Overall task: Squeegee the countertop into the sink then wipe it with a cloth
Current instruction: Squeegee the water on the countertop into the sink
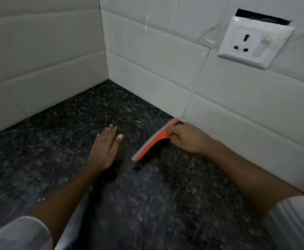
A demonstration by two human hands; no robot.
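Two bare hands over a dark speckled granite worktop (61, 134), seen from above w/ head cam. Right hand (187, 139), centre-right of frame, is closed around the handle of an orange squeegee (154, 141); fingers curl over the handle, thumb side toward the blade. Squeegee has a grey rubber edge running diagonally from approx. centre of frame up toward the wall; its far end sits right at the base of the white tiled wall (165, 73), its near end points to lower centre. Blade edge looks down on the stone, though exact contact is blurred.

Left hand (105, 148), just left of the squeegee, is flat & spread, palm down, fingers together-ish and extended toward the corner, holding nothing. Can't tell if the palm fully touches the worktop. Hands are near each other but apart.

Both forearms enter from the bottom of frame; pale sleeves (299, 222) at lower left & lower right.

Tiled walls meet in a corner at upper centre. White socket plate w/ switch (254, 42) is on the wall at upper right, a dark gap showing above it.
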